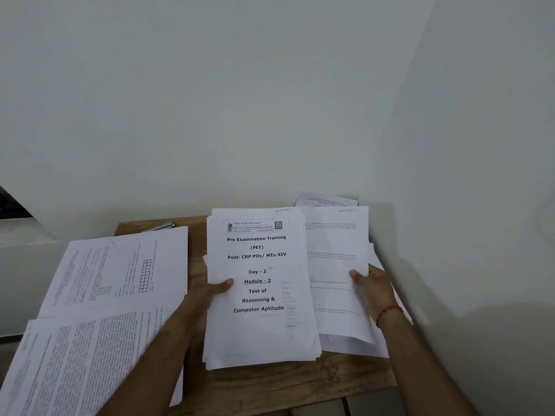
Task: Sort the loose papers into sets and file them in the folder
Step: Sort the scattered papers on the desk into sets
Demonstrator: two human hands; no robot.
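Hands apart, each clamped on its own paper. With the left hand (208, 295), grips the left edge of a thick stack (258, 337): thumb on top of the cover page, fingers hidden below. Stack over the middle of the desk (300, 382); cannot tell if it rests on the wood or hangs just above it. On the cover in bold print: "Pre Examination Training (PET)", "Day - 2", "Module - 2". With the right hand (372, 291), pinches the right edge of a sheet (336, 259), thumb on top, fingers under. Sheet just beside the stack on the right, its left edge tucked under the stack. More white paper under that sheet, and one more page (327, 201) at the back by the wall (270, 115). Red thread (387, 312) round the right wrist. Two more lots of paper on the left, turned sideways: a far pile (120, 271) with a small grid printed on it, and a near pile (75, 355) full of small print, past the desk's left edge. Small shiny thing (163, 226) behind the far pile, too small to tell.
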